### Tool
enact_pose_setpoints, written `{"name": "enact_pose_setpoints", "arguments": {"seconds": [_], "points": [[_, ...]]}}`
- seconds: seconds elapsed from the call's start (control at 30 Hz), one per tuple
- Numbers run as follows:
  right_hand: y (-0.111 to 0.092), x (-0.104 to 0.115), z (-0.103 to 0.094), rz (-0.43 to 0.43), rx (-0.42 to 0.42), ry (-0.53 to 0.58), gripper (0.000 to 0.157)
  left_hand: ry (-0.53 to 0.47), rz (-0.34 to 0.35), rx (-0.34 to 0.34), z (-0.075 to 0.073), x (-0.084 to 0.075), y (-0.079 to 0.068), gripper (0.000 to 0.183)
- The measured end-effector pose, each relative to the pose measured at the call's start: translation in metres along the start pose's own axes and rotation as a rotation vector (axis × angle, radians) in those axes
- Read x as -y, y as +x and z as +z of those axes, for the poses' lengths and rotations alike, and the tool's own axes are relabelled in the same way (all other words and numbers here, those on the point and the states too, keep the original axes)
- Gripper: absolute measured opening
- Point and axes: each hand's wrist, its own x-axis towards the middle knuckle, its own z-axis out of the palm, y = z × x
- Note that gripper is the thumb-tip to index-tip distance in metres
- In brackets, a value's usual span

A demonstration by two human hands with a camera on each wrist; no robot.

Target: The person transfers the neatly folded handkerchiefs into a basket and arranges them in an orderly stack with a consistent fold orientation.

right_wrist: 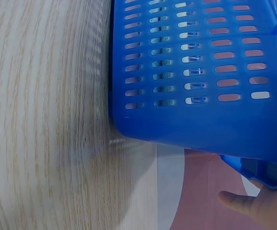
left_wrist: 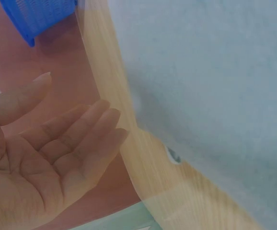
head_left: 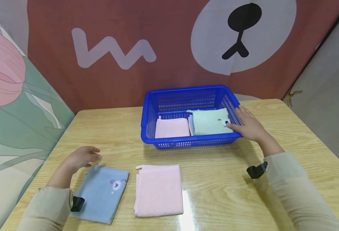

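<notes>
My right hand (head_left: 248,125) is at the right rim of a blue plastic basket (head_left: 172,141), thumb reaching over inside and at least one finger (right_wrist: 236,201) hanging down outside. The thumb lies by the eye design on a folded green towel (head_left: 208,123). Left of it in the basket lies a folded pink towel (head_left: 172,127), with a strip of blue and pink cloth between them. My left hand (head_left: 81,158) hovers with relaxed fingers, holding nothing, by the upper left edge of a folded blue towel (head_left: 103,189). That towel fills much of the left wrist view.
A folded pink towel (head_left: 159,191) lies on the wooden table (head_left: 215,192) to the right of the blue one. The basket stands at the table's back edge, before a red-brown printed cloth (head_left: 114,83). Black wrist cameras sit on both sleeves.
</notes>
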Motion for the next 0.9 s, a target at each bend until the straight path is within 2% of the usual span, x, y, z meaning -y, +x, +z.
{"name": "enact_pose_setpoints", "arguments": {"seconds": [0.57, 0.9], "points": [[0.001, 0.001, 0.0, 0.016, 0.004, 0.008, 0.085, -0.003, -0.031, 0.012, 0.004, 0.011, 0.0, 0.048], [0.0, 0.002, 0.0, 0.001, 0.003, 0.009, 0.084, 0.025, -0.037, -0.007, 0.005, 0.014, -0.001, 0.05]]}}
